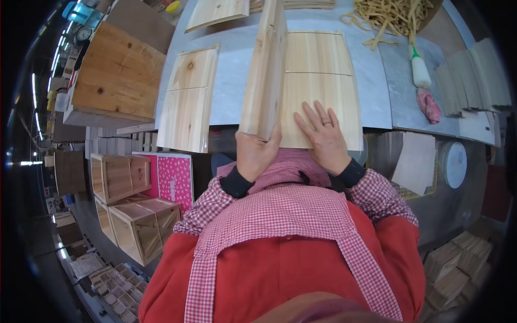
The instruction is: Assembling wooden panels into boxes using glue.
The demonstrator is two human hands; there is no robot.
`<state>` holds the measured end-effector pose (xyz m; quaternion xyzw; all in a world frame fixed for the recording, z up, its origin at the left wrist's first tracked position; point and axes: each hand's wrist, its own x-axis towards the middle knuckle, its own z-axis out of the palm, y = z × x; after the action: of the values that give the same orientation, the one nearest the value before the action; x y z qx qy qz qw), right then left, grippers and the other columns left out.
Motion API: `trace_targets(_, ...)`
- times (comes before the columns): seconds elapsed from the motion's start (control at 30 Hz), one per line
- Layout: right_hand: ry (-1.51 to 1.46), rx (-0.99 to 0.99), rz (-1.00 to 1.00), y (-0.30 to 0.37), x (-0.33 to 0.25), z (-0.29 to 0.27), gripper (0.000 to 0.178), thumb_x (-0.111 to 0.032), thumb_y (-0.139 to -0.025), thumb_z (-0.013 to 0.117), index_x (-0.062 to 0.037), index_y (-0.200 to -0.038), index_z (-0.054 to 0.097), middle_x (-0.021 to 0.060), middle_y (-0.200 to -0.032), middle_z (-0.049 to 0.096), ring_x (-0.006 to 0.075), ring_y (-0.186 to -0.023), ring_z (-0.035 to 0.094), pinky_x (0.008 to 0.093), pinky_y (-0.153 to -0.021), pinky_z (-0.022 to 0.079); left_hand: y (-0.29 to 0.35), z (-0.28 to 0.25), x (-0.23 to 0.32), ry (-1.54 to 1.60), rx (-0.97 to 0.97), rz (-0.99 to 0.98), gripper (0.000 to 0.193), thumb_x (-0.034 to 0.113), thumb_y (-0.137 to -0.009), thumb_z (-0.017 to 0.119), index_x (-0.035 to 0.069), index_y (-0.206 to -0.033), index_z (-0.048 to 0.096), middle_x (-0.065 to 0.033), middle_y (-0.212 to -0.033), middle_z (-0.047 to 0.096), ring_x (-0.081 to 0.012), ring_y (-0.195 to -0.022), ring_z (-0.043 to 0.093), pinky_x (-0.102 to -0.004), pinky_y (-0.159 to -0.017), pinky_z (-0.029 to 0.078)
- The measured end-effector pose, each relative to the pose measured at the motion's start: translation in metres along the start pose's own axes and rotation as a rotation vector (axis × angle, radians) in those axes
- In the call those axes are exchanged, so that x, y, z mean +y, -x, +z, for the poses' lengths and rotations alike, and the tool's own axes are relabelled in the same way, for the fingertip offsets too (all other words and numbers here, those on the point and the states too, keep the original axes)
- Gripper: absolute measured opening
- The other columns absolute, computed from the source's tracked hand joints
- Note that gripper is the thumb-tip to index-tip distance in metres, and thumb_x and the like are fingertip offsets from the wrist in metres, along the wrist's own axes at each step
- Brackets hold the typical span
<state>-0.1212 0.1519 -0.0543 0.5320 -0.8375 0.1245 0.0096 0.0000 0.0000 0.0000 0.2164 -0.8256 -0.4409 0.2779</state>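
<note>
My left hand (pixel 256 155) is closed round the near end of a wooden panel (pixel 264 75) that stands on its long edge. Beside it, my right hand (pixel 326 139) lies with fingers spread flat on a pale wooden board (pixel 318 86). A groove or seam crosses that board near its far end. The upright panel meets the board along its left side and hides what is behind it. Farther left lies another grooved board (pixel 188 102), its near end reaching past the table edge.
A glue bottle (pixel 420 72) with a green tip and a pink cloth (pixel 428 105) lie at right. Tangled tan strips (pixel 393 16) fill the far right. A wooden box (pixel 116 75) stands left; wooden crates (pixel 137 215) are stacked below. Grey panels (pixel 474 81) lean at far right.
</note>
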Motion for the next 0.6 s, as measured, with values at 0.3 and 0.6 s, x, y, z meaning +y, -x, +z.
trace_targets(0.3, -0.406, 0.3, 0.119, 0.018, 0.084, -0.052, 0.051, -0.018, -0.076, 0.069, -0.0043, -0.123, 0.054, 0.0191, -0.132, 0.049, 0.0373, -0.124, 0.042, 0.0454, -0.105, 0.032, -0.004, 0.002, 0.001, 0.069, 0.021, 0.004, 0.045, -0.001, -0.079, 0.063, -0.008, -0.12, 0.048, -0.0192, -0.113, 0.057, -0.0277, -0.099, 0.058, -0.036, -0.091, 0.044)
trace_targets(0.6, 0.22, 0.413, 0.98, 0.108, 0.311, -0.075, 0.023, -0.026, -0.082, 0.061, -0.0064, -0.093, 0.066, 0.0203, -0.095, 0.063, 0.038, -0.087, 0.06, 0.0481, -0.075, 0.048, -0.005, 0.006, 0.006, 0.098, -0.006, 0.025, 0.033, -0.001, -0.08, 0.063, -0.011, -0.11, 0.054, -0.0185, -0.101, 0.063, -0.0241, -0.089, 0.062, -0.0343, -0.079, 0.049)
